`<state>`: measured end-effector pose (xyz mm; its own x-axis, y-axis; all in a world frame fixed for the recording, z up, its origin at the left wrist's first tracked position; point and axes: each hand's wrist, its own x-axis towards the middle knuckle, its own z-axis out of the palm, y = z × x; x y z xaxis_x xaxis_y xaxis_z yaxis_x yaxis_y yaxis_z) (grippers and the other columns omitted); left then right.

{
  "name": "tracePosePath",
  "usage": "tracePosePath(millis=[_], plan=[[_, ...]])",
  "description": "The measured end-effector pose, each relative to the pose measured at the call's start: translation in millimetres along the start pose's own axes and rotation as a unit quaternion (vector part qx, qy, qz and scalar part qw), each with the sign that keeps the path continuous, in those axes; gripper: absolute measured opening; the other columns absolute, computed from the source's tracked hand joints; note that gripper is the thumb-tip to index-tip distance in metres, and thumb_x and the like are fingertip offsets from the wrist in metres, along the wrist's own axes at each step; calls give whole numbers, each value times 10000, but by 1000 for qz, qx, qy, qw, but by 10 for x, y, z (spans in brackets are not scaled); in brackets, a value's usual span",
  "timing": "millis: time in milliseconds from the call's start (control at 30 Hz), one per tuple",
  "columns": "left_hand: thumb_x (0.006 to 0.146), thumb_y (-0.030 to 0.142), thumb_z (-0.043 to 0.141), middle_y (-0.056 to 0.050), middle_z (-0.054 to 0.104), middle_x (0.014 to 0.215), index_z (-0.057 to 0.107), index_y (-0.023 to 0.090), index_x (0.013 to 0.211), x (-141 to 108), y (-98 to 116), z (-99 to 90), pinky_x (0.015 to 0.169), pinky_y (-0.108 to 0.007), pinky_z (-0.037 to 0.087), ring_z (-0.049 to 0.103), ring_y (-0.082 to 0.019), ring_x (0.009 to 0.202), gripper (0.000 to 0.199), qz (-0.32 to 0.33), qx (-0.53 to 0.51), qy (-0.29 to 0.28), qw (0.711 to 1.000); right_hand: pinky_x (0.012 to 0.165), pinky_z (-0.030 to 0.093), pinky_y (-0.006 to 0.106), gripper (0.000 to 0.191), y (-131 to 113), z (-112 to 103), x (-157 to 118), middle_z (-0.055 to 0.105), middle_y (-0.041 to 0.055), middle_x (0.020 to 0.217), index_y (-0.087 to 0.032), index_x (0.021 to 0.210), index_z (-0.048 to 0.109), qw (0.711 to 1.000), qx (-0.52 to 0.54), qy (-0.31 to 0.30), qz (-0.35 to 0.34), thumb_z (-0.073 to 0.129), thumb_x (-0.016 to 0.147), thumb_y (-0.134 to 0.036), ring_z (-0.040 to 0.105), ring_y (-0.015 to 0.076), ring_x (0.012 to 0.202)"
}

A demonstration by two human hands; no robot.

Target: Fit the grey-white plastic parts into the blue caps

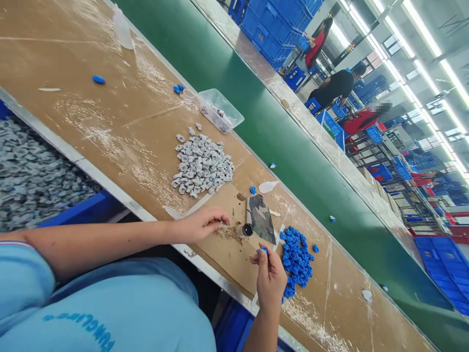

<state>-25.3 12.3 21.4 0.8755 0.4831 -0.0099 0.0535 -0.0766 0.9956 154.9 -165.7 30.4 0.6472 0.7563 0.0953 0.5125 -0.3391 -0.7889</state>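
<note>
My left hand [205, 224] pinches a small grey piece [223, 223] just left of a small jar with a dark opening [247, 230]. In my right hand [270, 274], a blue piece [263, 250] is held between thumb and fingers, below and right of the jar. Beyond my left hand lies a heap of grey pieces [203, 164]. A heap of blue pieces [297, 259] is right beside my right hand. The jar stands on a stained brown board [229, 259], next to a camouflage-patterned cloth [261, 217].
A clear plastic box [221, 111] stands at the table's far edge, by a green conveyor belt [256, 112]. A white bottle [122, 29] is at the upper left. Below the table's near edge is a bin of grey pieces [36, 171]. People sit in the background.
</note>
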Motion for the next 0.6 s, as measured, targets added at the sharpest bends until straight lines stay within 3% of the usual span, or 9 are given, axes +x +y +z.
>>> tracePosePath(millis=[133, 267, 367, 467, 600], plan=[[835, 236, 494, -5, 586, 773, 533, 136, 951, 70, -90, 245, 727, -267, 505, 601, -116, 712, 157, -70, -162, -16, 984, 629, 551, 279, 396, 19, 23, 56, 702, 54, 727, -139, 1065, 626, 1000, 12, -3, 14, 564, 828, -450, 680, 170, 634], [748, 193, 592, -16, 619, 814, 620, 130, 900, 143, -138, 260, 739, -242, 465, 578, -113, 744, 166, -56, -139, -3, 989, 580, 543, 263, 369, 23, 22, 93, 668, 23, 663, -144, 1059, 642, 1000, 29, 2, 5, 600, 813, -416, 652, 151, 578], [746, 186, 591, -26, 633, 831, 662, 132, 923, 163, -172, 251, 738, -236, 456, 567, -117, 755, 199, -50, -113, 9, 992, 642, 534, 275, 356, 26, 15, 120, 681, 53, 800, -181, 1112, 644, 998, -15, -14, -53, 576, 831, -390, 645, 148, 673], [736, 200, 605, -20, 635, 821, 634, 129, 979, 164, -225, 285, 685, -227, 473, 565, -109, 712, 255, -67, -184, 15, 980, 703, 532, 291, 374, 25, 32, 148, 677, 86, 947, -193, 1159, 612, 998, -17, -15, -64, 566, 838, -380, 647, 164, 800], [682, 168, 653, -13, 645, 833, 623, 125, 908, 157, -281, 325, 713, -224, 477, 581, -100, 725, 232, -69, -247, 28, 966, 722, 527, 298, 313, -48, 71, 185, 686, 85, 938, -186, 1079, 641, 996, -54, -7, -73, 540, 856, -381, 645, 172, 819]])
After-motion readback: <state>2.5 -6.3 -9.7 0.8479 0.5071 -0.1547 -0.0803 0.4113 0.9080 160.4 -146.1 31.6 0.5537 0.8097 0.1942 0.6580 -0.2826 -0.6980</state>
